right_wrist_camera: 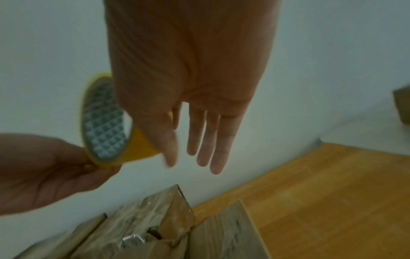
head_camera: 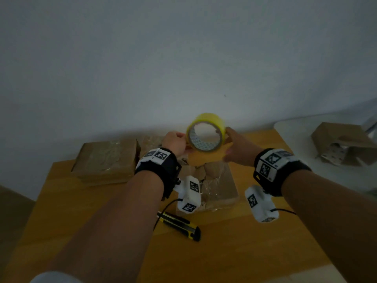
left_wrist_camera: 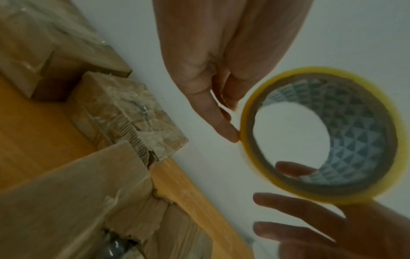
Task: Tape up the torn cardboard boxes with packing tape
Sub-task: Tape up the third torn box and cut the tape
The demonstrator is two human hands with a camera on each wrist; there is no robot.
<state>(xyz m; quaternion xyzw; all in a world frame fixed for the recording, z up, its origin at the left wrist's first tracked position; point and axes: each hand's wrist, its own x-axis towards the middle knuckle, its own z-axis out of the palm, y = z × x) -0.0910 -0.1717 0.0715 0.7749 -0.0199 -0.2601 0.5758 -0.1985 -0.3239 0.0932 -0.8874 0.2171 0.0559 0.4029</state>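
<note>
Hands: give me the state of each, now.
Left hand: pinches the rim of the yellow tape roll.
Right hand: open, fingers straight, against the roll's far side.

No legible text or labels anywhere.

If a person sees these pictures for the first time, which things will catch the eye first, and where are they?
The yellow tape roll stands out first, held up in the air in front of the pale wall, above the wooden table. The left hand pinches its rim, while the right hand is at its other side with straight fingers. Below them lies a torn cardboard box, with a yellow-black utility knife near it.
</note>
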